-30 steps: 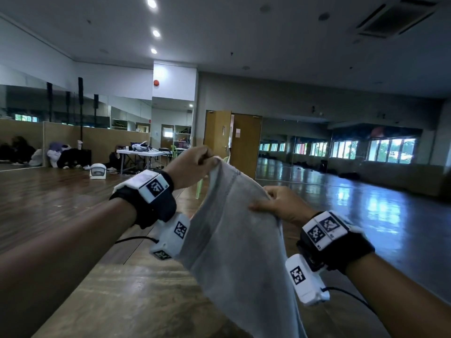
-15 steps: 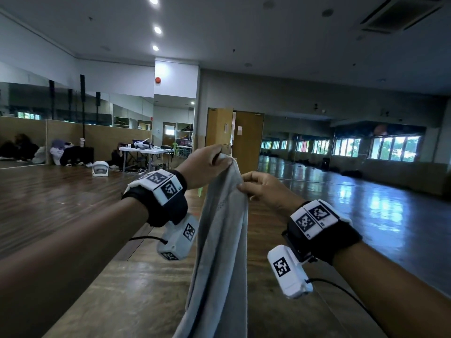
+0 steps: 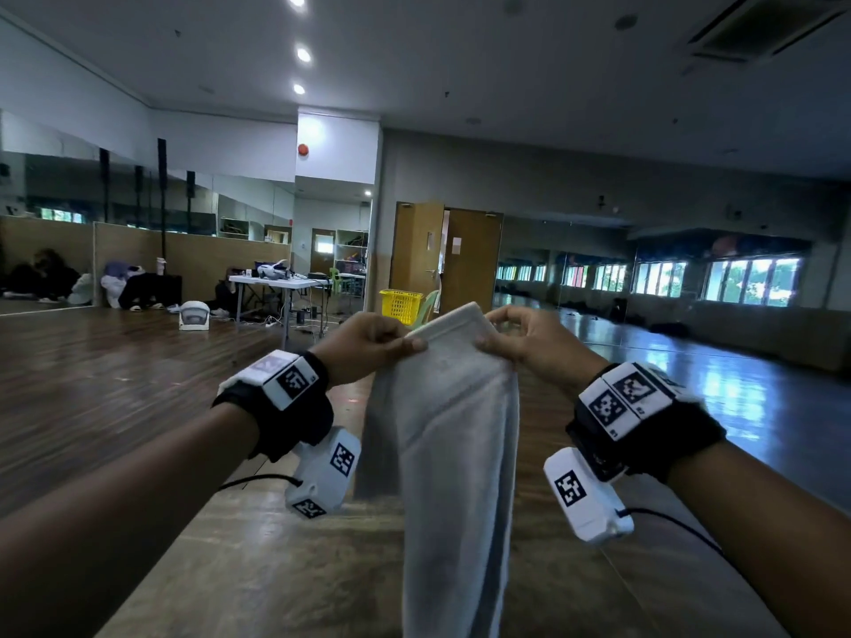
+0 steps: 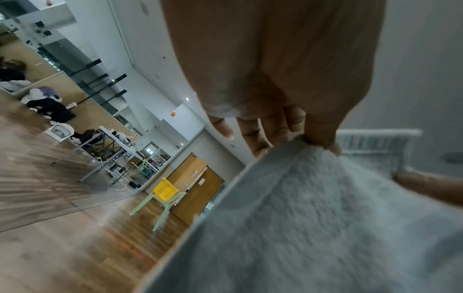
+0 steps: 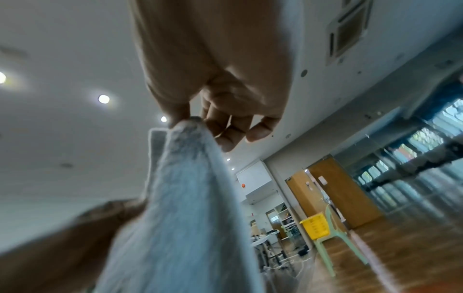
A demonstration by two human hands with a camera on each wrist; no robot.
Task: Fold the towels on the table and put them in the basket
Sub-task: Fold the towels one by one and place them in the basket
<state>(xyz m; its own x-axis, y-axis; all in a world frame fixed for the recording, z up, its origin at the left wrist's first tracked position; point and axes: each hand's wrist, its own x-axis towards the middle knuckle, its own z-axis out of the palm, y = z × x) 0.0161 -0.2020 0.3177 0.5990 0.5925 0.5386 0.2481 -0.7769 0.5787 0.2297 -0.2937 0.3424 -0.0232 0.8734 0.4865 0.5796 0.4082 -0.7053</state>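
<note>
A grey towel hangs in the air in front of me, doubled lengthwise, its lower end running out of the bottom of the head view. My left hand pinches its top left corner and my right hand pinches the top right corner. The left wrist view shows thumb and fingers closed on the towel edge. In the right wrist view the towel rises to a point pinched by thumb and forefinger. A yellow basket sits on a pale green chair, far ahead by the door.
A wooden table top lies below my arms. Beyond it is open wooden floor, a white folding table with gear at left, wooden doors behind the basket, and mirrored walls with windows to the right.
The hands came together with the towel's top corners, folding it narrow, then moved apart again along the top edge. The yellow basket has come into view above the towel.
</note>
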